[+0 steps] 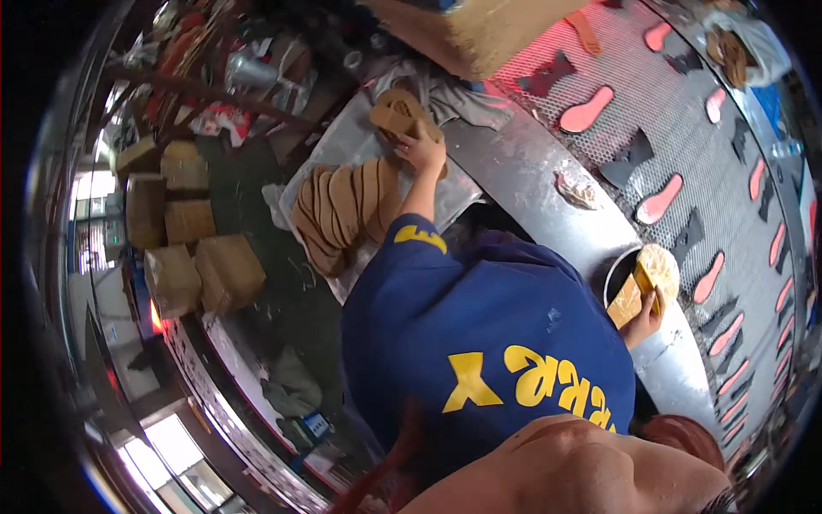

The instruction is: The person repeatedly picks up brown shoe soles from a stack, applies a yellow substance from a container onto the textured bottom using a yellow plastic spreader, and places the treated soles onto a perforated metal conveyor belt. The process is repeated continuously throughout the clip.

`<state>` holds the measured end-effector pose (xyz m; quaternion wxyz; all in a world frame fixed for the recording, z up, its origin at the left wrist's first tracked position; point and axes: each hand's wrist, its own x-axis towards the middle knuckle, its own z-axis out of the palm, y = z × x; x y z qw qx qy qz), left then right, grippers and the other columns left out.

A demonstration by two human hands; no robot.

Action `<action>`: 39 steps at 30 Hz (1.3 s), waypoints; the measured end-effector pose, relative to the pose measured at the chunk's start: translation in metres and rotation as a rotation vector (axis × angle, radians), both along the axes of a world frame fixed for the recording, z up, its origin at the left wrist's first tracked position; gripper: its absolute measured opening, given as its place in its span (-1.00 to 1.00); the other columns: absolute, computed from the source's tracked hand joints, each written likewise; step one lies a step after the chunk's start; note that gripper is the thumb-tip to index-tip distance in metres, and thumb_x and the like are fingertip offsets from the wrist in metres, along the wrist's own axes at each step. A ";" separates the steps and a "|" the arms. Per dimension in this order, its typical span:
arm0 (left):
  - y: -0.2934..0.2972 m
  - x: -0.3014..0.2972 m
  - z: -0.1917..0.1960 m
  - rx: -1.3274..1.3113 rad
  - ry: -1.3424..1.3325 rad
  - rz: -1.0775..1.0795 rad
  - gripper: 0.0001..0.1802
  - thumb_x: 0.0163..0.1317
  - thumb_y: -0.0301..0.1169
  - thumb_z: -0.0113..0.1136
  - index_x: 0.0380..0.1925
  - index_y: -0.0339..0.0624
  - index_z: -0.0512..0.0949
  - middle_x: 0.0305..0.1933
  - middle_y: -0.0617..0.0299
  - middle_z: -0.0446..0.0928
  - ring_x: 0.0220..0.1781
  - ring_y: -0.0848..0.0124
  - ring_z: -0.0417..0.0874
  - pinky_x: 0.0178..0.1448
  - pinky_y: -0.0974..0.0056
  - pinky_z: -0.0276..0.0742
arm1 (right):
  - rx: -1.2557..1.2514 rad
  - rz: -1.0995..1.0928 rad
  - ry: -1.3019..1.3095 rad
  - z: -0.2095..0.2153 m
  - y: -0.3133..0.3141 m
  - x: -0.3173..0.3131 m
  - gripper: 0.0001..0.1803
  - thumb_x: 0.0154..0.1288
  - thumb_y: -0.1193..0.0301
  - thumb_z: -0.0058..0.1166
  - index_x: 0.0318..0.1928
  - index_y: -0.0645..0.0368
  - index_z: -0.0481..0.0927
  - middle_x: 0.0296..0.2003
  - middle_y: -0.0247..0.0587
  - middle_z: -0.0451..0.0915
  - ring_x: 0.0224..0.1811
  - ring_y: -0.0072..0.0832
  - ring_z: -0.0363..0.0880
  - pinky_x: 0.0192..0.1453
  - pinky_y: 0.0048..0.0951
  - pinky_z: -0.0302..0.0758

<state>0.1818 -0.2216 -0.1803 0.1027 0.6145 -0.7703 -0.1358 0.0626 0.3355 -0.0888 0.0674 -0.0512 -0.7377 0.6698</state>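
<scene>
My left hand (421,151) reaches forward and grips a tan shoe sole (399,113) that lies on top of a small pile. Just below it, a fanned row of brown soles (344,210) rests on a grey metal tray (454,199). My right hand (644,319) is closed around a yellow-handled brush (628,300), held at the rim of a round black pot (613,278) with a yellowish mass (658,264) in it. The pot stands on the curved metal bench (522,163). My blue shirt with yellow print (479,343) fills the lower middle of the picture.
A mesh conveyor (685,103) to the right carries several pink soles (586,110) and black cut pieces (629,159). A crumpled rag (575,188) lies on the bench. A large cardboard box (479,34) stands at the top, and several wrapped brown parcels (190,248) lie at the left.
</scene>
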 end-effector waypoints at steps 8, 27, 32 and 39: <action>0.014 -0.022 0.083 0.416 0.793 -0.039 -0.42 -0.06 -0.56 0.16 0.07 -0.43 0.37 0.05 -0.08 0.50 0.00 0.04 0.60 0.13 0.14 0.49 | 0.463 -0.081 0.032 -0.029 -0.014 0.010 -0.81 0.38 0.44 0.12 -0.10 0.30 0.61 -0.22 -0.05 0.65 -0.18 -0.37 0.64 -0.10 -0.41 0.56; 0.186 -0.096 0.082 0.287 0.665 -0.944 -0.78 0.05 -0.37 0.45 -0.41 -0.27 0.63 -0.45 0.20 0.62 -0.36 0.36 0.63 -0.21 0.27 0.53 | 1.031 -0.069 0.177 -0.085 -0.039 0.025 -0.86 0.25 0.40 0.17 -0.18 0.10 0.67 -0.45 -0.11 0.49 -0.44 -0.15 0.55 -0.37 -0.20 0.48; 0.177 -0.093 0.018 0.220 0.189 -1.310 -0.72 0.20 -0.22 0.24 -0.38 -0.27 0.63 -0.34 -0.02 0.60 -0.29 0.01 0.62 -0.20 0.06 0.49 | 0.637 -0.177 0.089 -0.090 -0.030 0.024 -0.77 0.29 0.36 0.20 -0.06 0.08 0.68 -0.46 -0.26 0.52 -0.49 -0.35 0.55 -0.44 -0.33 0.43; 0.196 -0.115 0.021 1.331 0.599 -0.955 -0.61 0.45 -0.15 -0.02 -0.02 -0.27 0.51 -0.24 -0.02 0.63 -0.31 0.23 0.67 -0.28 0.21 0.62 | -0.731 -0.178 -0.341 -0.076 -0.009 0.001 -0.70 0.37 0.37 0.11 0.06 0.19 0.59 -0.34 -0.28 0.57 -0.41 -0.51 0.52 -0.36 -0.54 0.47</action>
